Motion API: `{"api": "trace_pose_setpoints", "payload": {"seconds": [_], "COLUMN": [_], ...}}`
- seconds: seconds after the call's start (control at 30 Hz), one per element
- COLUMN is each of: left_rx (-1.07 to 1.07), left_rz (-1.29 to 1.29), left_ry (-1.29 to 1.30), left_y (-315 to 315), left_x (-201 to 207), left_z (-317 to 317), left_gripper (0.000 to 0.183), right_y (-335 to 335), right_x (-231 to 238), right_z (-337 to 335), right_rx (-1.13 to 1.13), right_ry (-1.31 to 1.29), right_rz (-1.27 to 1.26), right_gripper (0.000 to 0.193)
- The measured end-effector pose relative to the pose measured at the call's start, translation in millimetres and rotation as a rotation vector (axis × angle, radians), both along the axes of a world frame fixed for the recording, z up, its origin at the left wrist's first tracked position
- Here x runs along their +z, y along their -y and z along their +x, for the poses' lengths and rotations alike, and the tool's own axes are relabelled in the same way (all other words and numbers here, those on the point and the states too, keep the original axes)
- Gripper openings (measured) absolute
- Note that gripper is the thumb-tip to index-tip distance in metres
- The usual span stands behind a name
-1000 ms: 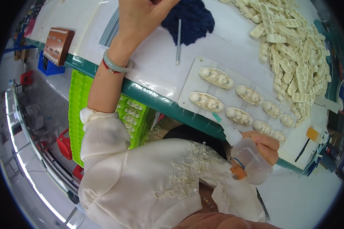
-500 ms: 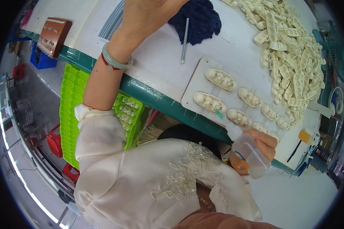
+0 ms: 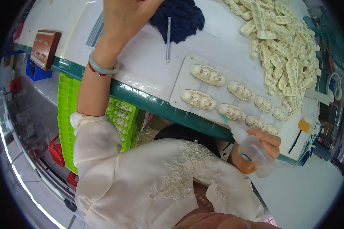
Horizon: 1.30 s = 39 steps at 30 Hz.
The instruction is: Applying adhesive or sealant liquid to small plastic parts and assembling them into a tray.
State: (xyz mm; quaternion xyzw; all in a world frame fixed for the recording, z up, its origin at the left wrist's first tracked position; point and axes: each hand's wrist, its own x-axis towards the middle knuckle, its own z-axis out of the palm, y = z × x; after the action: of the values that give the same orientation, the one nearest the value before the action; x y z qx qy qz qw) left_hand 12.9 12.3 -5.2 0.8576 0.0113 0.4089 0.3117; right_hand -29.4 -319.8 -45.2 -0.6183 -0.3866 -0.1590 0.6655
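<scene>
The right hand [image 3: 266,140]'s grip wraps the squeeze bottle [image 3: 258,152], best pressed lightly with its green needle tip [image 3: 224,118] steadied near the pod-shaped shell [image 3: 232,112]; the left hand [image 3: 127,18]'s I cannot tell.

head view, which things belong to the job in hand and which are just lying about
Likely in the job:
squeeze bottle held in the right hand
white board
oval cream pieces on the board
heap of loose cream parts, probably

Apparently just lying about:
brown box-shaped item
blue bin
green fan
</scene>
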Motion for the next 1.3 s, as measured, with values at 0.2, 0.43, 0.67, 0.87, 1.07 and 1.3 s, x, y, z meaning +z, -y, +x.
{"api": "trace_pose_setpoints", "payload": {"seconds": [0.2,0.43,0.67,0.87,1.07,1.3], "left_rx": [0.008,0.014,-0.013,-0.006,0.020,0.027], "left_rz": [-0.223,0.041,0.019,-0.015,-0.029,-0.079], "left_ry": [-0.056,-0.064,-0.085,-0.097,-0.013,-0.080], "left_y": [9,-13,-14,-15,-8,-6], "left_x": [1,-16,-18,-19,-20,-18], "left_z": [-2,-5,-5,-2,3,2], "left_gripper": [0.009,0.014,0.013,0.014,0.014,0.015], "right_y": [28,29,41,45,47,71], "right_x": [-5,4,7,2,1,-9], "right_z": [10,4,11,6,7,20], "right_rx": [-0.288,-0.193,-0.241,-0.285,-0.261,-0.581], "right_ry": [0.139,0.005,0.048,-0.016,-0.036,0.040], "right_rz": [-0.040,-0.182,-0.147,-0.180,-0.152,0.053], "right_gripper": [0.034,0.036,0.038,0.035,0.031,0.061]}}
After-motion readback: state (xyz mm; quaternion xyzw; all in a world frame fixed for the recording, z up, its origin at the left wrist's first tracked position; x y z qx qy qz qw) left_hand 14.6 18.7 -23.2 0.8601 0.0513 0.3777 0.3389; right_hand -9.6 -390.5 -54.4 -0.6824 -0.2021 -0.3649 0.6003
